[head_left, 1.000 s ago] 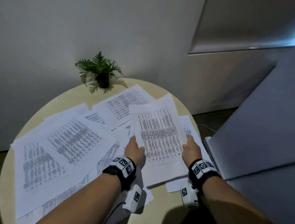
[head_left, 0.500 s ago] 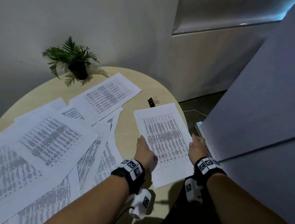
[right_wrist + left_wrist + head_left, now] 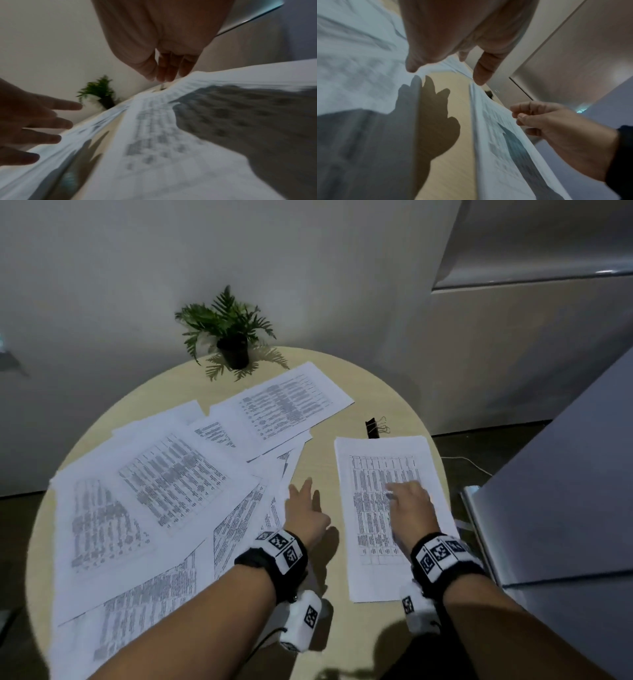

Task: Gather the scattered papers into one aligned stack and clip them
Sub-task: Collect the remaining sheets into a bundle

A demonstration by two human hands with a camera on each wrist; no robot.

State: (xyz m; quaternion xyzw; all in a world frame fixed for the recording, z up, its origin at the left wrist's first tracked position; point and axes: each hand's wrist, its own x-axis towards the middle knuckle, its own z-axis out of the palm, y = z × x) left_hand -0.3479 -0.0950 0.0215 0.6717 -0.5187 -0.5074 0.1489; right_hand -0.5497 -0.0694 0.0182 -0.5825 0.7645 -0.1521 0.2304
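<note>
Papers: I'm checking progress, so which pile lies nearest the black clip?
The tidy stack under the right hand, its far edge beside the binder clip; the scattered sheets lie farther left.

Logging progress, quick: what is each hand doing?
Left hand: open, holding nothing, reaching toward the scattered papers.
Right hand: open, over the stack.
</note>
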